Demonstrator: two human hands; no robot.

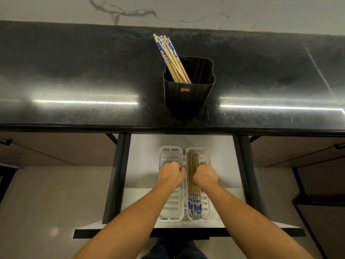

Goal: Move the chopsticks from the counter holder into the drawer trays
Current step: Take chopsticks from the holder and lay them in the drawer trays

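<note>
A black holder (pixel 188 90) stands on the dark counter with several blue-patterned wooden chopsticks (pixel 169 53) leaning out to the left. Below it the drawer (pixel 141 156) is open with two white slotted trays side by side. The left tray (pixel 170 152) shows no chopsticks. In the right tray (pixel 206 154) several chopsticks (pixel 193 163) lie lengthwise, patterned ends toward me. My left hand (pixel 170 176) rests over the left tray, fingers curled at its inner rim. My right hand (pixel 205 177) is over the right tray, beside the chopsticks, with curled fingers. Both hands' fingertips are hidden.
The black counter (pixel 74 71) stretches left and right of the holder, with a marble wall behind. The drawer's dark side rails (pixel 116 174) flank the trays. Closed brown cabinet fronts (pixel 46 148) sit at both sides, above a pale floor.
</note>
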